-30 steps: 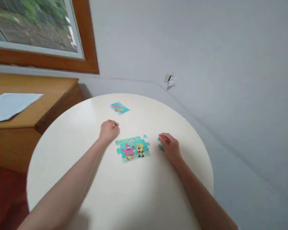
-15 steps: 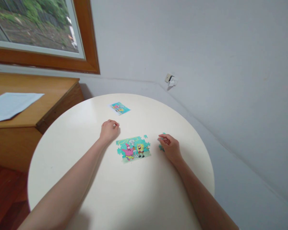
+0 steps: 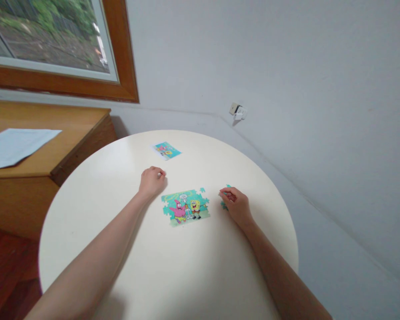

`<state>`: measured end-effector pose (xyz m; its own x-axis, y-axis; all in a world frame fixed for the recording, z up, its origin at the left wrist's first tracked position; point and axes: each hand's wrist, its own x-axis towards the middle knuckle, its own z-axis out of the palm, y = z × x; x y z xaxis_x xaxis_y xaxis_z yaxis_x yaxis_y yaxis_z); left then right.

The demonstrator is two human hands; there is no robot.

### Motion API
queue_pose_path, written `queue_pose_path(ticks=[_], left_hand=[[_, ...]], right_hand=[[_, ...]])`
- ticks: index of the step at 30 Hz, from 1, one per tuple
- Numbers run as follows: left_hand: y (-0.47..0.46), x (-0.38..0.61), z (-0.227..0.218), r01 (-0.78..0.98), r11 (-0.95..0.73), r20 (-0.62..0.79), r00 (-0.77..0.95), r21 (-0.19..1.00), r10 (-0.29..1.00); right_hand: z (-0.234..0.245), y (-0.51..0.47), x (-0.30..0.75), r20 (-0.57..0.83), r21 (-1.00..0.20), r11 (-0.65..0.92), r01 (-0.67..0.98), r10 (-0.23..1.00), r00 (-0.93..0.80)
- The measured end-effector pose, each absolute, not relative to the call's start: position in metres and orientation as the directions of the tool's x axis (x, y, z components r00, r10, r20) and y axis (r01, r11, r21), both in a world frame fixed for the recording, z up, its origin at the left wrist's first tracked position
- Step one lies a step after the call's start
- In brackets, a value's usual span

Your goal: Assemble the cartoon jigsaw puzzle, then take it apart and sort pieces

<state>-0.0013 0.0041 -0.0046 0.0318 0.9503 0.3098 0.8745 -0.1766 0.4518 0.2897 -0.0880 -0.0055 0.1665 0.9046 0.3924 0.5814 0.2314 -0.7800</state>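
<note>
A partly joined jigsaw puzzle [image 3: 183,208] with cartoon figures on teal lies flat in the middle of the white round table [image 3: 173,271]. Its left and right edges are jagged, and a puzzle piece [image 3: 202,190] sits by its top right corner. To the puzzle's upper left, my left hand [image 3: 153,181] rests on the table with its fingers curled in, apparently around nothing. On the right, my right hand [image 3: 237,202] is pinched, a small pale puzzle piece showing at its fingertips. Loose teal pieces [image 3: 224,206] lie under and beside that hand, partly hidden by it.
Toward the far side of the table lies a picture card [image 3: 166,150] with the same cartoon figures. A wooden cabinet [image 3: 80,129] with white paper [image 3: 18,144] on it stands at the left. Behind is a wall with a plug in a socket [image 3: 238,111].
</note>
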Motion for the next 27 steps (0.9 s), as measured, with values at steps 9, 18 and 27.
queue_pose_path(ticks=[9, 18, 27], left_hand=[[0.003, -0.0012, -0.0024, 0.874, -0.175, 0.307, 0.031, 0.453, 0.951], [0.0023, -0.0009, -0.0025, 0.878, -0.162, 0.307, 0.019, 0.45, 0.952], [0.0031, -0.0013, -0.0019, 0.874, -0.168, 0.307, 0.022, 0.457, 0.951]], right_hand=[[-0.0045, -0.0881, 0.2902, 0.416, -0.76, 0.258, 0.596, 0.898, 0.142], [-0.0013, -0.089, 0.2891, 0.431, -0.753, 0.279, 0.596, 0.894, 0.125], [0.0019, -0.0898, 0.2896, 0.348, -0.768, 0.248, 0.59, 0.936, 0.059]])
